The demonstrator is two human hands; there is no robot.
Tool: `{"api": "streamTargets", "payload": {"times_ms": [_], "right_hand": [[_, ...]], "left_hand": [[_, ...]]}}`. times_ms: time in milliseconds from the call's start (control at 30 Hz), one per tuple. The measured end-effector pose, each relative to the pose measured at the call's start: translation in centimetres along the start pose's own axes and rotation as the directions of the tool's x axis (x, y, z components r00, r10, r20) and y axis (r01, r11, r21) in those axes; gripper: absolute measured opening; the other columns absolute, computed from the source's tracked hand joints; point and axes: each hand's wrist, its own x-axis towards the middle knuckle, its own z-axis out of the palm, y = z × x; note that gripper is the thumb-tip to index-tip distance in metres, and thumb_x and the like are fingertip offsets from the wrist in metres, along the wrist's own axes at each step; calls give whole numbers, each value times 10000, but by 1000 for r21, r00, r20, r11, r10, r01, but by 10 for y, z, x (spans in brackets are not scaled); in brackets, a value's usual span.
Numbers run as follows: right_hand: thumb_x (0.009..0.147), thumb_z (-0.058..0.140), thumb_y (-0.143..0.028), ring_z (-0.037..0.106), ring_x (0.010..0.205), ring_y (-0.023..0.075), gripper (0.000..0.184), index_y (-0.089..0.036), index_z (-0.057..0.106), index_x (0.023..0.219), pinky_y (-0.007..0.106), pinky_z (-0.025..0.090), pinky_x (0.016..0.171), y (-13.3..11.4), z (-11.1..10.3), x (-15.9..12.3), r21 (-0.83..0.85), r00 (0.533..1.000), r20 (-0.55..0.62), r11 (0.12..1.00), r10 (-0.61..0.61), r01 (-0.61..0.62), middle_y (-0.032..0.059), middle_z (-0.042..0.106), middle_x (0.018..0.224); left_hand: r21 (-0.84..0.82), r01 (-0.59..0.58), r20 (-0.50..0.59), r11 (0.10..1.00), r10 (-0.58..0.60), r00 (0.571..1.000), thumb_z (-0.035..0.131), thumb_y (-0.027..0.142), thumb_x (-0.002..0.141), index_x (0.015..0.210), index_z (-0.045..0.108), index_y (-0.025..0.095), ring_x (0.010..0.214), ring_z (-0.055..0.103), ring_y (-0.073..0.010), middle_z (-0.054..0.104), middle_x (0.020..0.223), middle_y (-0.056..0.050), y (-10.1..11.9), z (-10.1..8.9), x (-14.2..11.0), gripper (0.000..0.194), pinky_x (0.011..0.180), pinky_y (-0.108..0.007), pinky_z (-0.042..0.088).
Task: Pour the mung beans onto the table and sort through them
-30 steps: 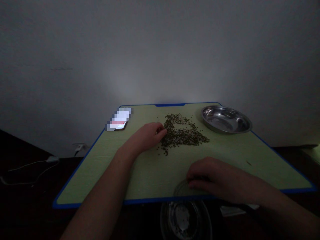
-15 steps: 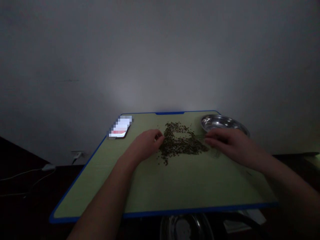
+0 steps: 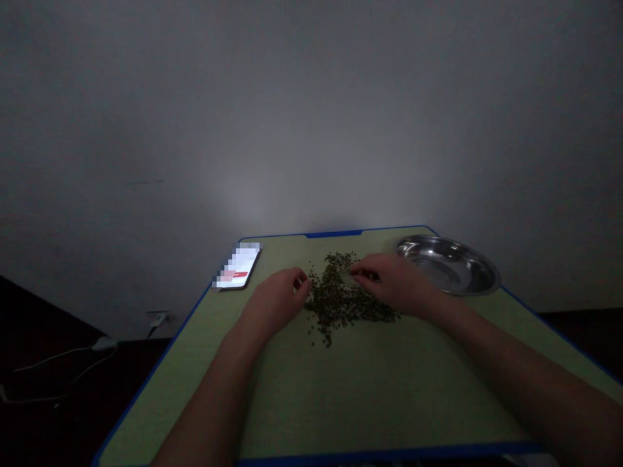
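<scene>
A heap of small dark green beans lies on a pale green table with a blue rim. My left hand rests at the heap's left edge, fingers curled and pinched at the beans. My right hand lies over the right part of the heap, fingertips pinched together over the beans at its top. What either hand holds is too small and dark to make out.
A shiny metal dish stands at the table's far right corner. A lit phone lies at the far left. A cable and plug lie on the dark floor to the left. A grey wall rises behind.
My right hand came up from the table's near edge, passed in front of the metal dish and now sits on the bean heap. The left hand stayed at the heap. The view tilted upward.
</scene>
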Motion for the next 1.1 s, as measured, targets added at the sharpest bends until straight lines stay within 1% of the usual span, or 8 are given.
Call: {"api": "streamTargets", "payload": {"times_ms": [133,333,467,633,733,833,933,1100], "right_hand": [[893,501,-199,629,838,201,236,-166,710,998,318,456,748,6,18,-5,-39,995,-82,998,-56,53,84,702,914],[874,500,-189,634,763,194,241,-172,704,1002,313,467,680,14,27,-19,-42,991,-114,997,-76,72,74,691,875],[845,513,-198,647,738,185,208,-173,693,946,308,472,667,10,21,-15,99,986,-164,995,26,-9,76,717,866],[812,544,-207,631,674,169,145,-179,629,925,281,455,619,3,7,20,168,958,-120,956,261,-240,49,701,757],[807,551,-168,625,678,167,204,-148,613,1001,277,459,621,6,10,52,141,949,-83,946,305,-292,50,688,750],[841,579,-168,640,772,175,223,-129,611,1058,302,496,718,13,23,83,113,938,-14,933,346,-342,71,693,857],[921,570,-327,618,971,208,310,-175,572,1191,414,527,813,19,39,108,75,923,61,920,380,-384,86,601,1185],[922,569,-329,609,1004,218,326,-181,563,1212,428,522,833,24,57,131,28,908,175,920,382,-392,93,582,1225]], "left_hand": [[20,80,1,997,-80,997,412,326,894,901,627,192,780,632,-215,708,916,-91,-4,-3,0,253,663,-317,439],[67,209,-46,976,-206,977,415,299,886,927,641,204,811,650,-223,718,925,-82,-10,-8,2,249,666,-309,433],[51,248,-99,967,-243,965,421,306,885,939,646,202,818,657,-225,723,925,-83,-13,-8,2,254,649,-303,425],[45,272,-140,961,-264,954,431,300,874,919,648,209,797,663,-219,729,886,-71,-16,-12,1,240,641,-297,420],[53,291,-162,955,-279,947,427,305,872,900,652,210,786,665,-226,730,877,-71,-19,-13,2,246,628,-303,416],[62,313,-162,948,-300,940,420,300,870,887,658,206,803,669,-237,733,883,-79,-23,-12,3,256,628,-311,417],[67,325,-163,943,-311,936,417,296,869,876,661,209,814,671,-236,736,889,-80,-26,-10,3,259,630,-309,422],[78,339,-183,937,-321,929,416,312,871,872,665,219,800,672,-233,740,885,-74,-28,-11,2,265,608,-305,417]]}}
